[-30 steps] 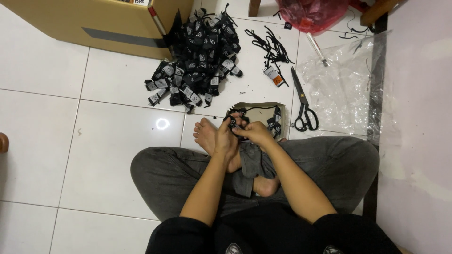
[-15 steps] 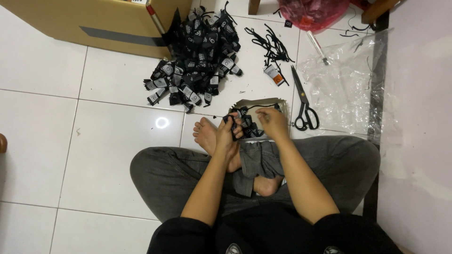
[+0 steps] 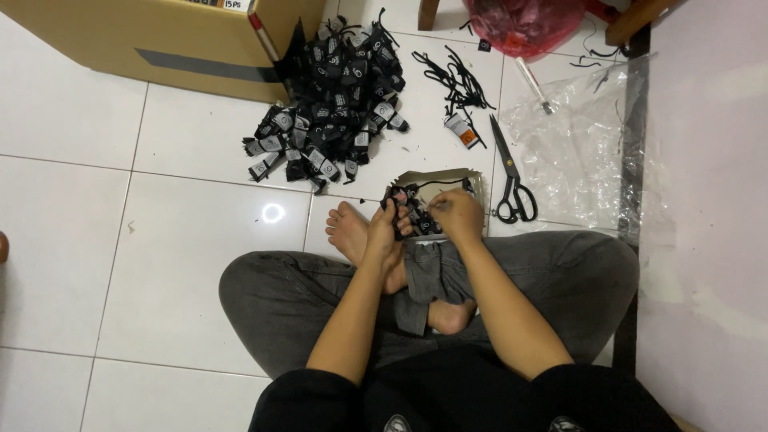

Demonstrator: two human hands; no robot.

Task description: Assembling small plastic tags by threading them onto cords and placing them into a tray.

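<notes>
Black little tags [image 3: 416, 210] sat in a small cardboard tray [image 3: 436, 178] by the person's bare feet. Left hand [image 3: 386, 232] pinched one tag, right hand [image 3: 458, 214] was curled over the tray, gripping some too. Scissors [image 3: 510, 178] lay just beside, big tag pile [image 3: 332, 104] further off.

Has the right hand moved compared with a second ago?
Yes. The right hand shifted right, toward the scissors, then sits about where it was half a second ago.

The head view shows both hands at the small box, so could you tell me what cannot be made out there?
- Small box: contents, hidden by both hands.
- Left hand: pinches something black, too small to identify.
- Right hand: grip hidden by its back.
- Cardboard carton: cut off by top edge.
</notes>
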